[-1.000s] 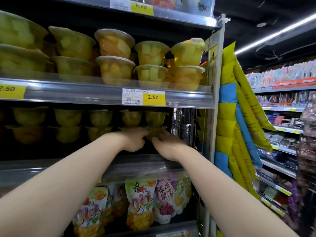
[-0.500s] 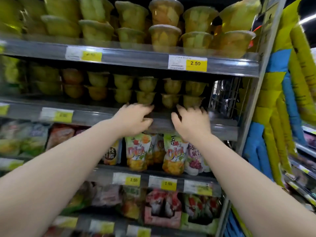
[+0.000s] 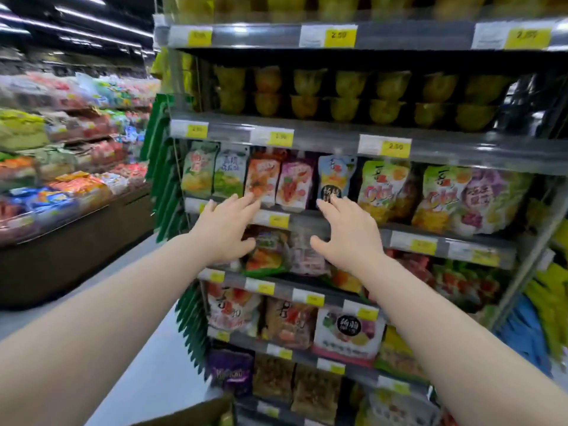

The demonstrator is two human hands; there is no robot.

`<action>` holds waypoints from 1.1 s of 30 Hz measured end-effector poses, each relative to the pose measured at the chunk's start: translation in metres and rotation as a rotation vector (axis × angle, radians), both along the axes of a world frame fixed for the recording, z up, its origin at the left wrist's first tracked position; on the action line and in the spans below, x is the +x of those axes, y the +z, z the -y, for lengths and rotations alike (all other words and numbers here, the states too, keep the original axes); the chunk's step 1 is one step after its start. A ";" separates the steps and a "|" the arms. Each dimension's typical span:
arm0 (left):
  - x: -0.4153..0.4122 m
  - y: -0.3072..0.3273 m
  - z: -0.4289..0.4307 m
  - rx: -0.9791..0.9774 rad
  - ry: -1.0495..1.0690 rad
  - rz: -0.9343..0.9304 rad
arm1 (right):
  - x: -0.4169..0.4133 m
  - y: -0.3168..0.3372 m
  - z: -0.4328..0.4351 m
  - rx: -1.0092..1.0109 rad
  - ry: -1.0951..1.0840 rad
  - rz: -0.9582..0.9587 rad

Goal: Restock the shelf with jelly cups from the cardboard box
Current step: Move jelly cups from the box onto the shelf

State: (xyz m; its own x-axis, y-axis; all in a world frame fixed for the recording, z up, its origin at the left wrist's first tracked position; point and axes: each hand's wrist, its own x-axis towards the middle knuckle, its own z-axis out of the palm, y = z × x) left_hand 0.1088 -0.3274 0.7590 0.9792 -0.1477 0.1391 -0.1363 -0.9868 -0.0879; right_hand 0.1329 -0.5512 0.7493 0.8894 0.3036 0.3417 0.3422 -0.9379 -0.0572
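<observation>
Yellow and orange jelly cups (image 3: 347, 96) stand stacked two high along the second shelf (image 3: 307, 135) from the top. My left hand (image 3: 226, 230) and my right hand (image 3: 347, 232) hover side by side in front of the pouch shelves below, fingers spread, holding nothing. Both hands are well below the jelly cups and touch no cup. A corner of the cardboard box (image 3: 196, 410) shows at the bottom edge, with something yellow inside it.
Colourful snack pouches (image 3: 292, 182) fill the lower shelves. Yellow price tags (image 3: 395, 147) line every shelf edge. A low display of bagged sweets (image 3: 61, 179) stands across the grey aisle floor (image 3: 147, 364) on the left. Yellow and blue packs (image 3: 544, 302) hang at the right.
Both hands came off the jelly cup shelf and dropped down in front of the pouch shelves. The view swung down and left, bringing the aisle and the box corner into sight.
</observation>
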 end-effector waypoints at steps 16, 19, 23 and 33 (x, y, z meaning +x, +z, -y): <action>-0.016 -0.159 -0.174 -0.119 0.186 -0.345 | 0.025 -0.158 -0.178 -0.020 0.169 -0.414; -0.001 -0.186 -0.212 -0.124 0.228 -0.385 | 0.046 -0.191 -0.211 -0.032 0.186 -0.521; 0.005 -0.229 -0.247 -0.143 0.255 -0.475 | 0.061 -0.234 -0.252 -0.063 0.208 -0.606; 0.006 -0.356 -0.314 -0.211 0.165 -0.732 | 0.042 -0.364 -0.311 -0.065 0.083 -0.839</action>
State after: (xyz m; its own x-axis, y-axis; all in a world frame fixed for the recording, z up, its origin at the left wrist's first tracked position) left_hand 0.1151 -0.0131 0.4029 0.8398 -0.0341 -0.5418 0.0632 -0.9851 0.1600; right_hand 0.1747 -0.2402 0.3854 0.8148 0.3750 -0.4421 0.2781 -0.9220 -0.2696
